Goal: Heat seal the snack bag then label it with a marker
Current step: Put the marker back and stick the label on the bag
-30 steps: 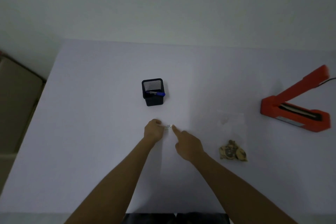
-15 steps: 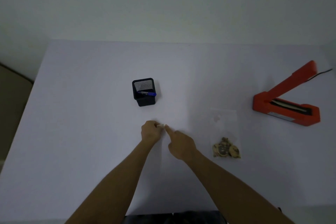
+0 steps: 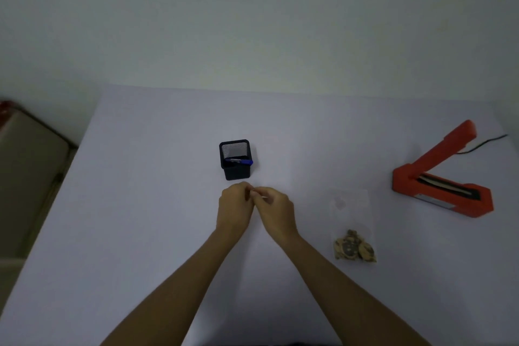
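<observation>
We see our left hand (image 3: 234, 209) and right hand (image 3: 276, 212) meet at the middle of the desk (image 3: 140, 205), both with fingers curled, pinching a small white sticker (image 3: 257, 193) between them. At 12 o'clock from the hands stands a black mesh cup (image 3: 235, 159) holding a blue marker (image 3: 241, 161). The clear snack bag (image 3: 352, 229) lies flat at 3 o'clock, and the red heat sealer (image 3: 442, 177) sits open at 2 o'clock.

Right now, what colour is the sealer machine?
The heat sealer is orange-red, seen from the head view.
</observation>
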`<act>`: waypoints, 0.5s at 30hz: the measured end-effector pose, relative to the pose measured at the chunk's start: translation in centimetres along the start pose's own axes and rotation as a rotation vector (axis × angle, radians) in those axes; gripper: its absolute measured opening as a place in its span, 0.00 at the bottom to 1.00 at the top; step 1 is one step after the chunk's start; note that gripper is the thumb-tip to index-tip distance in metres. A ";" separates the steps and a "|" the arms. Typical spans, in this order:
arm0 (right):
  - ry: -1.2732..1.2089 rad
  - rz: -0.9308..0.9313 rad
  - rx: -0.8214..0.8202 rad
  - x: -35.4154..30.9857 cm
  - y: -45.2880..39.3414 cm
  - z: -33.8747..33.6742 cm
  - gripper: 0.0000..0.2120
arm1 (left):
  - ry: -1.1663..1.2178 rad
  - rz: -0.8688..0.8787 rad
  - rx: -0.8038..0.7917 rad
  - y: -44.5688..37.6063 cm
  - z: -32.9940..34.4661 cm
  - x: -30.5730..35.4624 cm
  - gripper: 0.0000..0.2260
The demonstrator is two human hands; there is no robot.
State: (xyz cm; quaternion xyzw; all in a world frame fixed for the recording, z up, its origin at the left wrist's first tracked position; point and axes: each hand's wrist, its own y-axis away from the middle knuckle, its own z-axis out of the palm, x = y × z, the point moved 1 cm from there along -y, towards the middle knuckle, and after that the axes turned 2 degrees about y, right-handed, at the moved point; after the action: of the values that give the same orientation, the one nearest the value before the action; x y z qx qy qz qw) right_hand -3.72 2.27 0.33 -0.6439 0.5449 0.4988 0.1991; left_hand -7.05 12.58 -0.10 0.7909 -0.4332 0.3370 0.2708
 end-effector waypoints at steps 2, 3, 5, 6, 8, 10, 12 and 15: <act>-0.048 -0.004 0.007 -0.8 0.0 -0.3 0.10 | -0.004 0.044 0.003 0.4 -0.7 0.6 0.06; -0.085 0.004 0.008 -1.2 0.0 -0.5 0.09 | 0.003 0.065 0.004 0.8 -1.0 0.9 0.06; -0.165 0.009 -0.004 -1.7 0.1 -0.8 0.07 | 0.025 0.107 0.010 1.5 -1.8 1.5 0.07; -0.198 0.007 -0.015 -1.9 0.2 -1.1 0.07 | 0.032 0.126 0.020 1.9 -2.4 1.7 0.09; -0.249 0.018 -0.044 -2.5 0.7 -1.5 0.06 | 0.029 0.161 0.050 2.7 -3.4 2.1 0.10; -0.307 0.046 -0.063 -3.2 1.3 -1.7 0.07 | 0.025 0.185 0.078 3.3 -4.4 2.4 0.10; -0.366 0.075 -0.070 -4.0 1.9 -1.8 0.05 | 0.019 0.196 0.096 3.7 -5.0 2.7 0.10; -0.428 0.117 -0.069 -4.8 2.8 -1.9 0.04 | -0.014 0.225 0.110 4.2 -5.7 3.0 0.10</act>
State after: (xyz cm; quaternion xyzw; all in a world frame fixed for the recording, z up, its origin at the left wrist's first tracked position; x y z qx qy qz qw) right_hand -5.03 2.27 6.09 -0.4968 0.5094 0.6532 0.2589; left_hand -11.19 13.20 6.31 0.7531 -0.5019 0.3832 0.1845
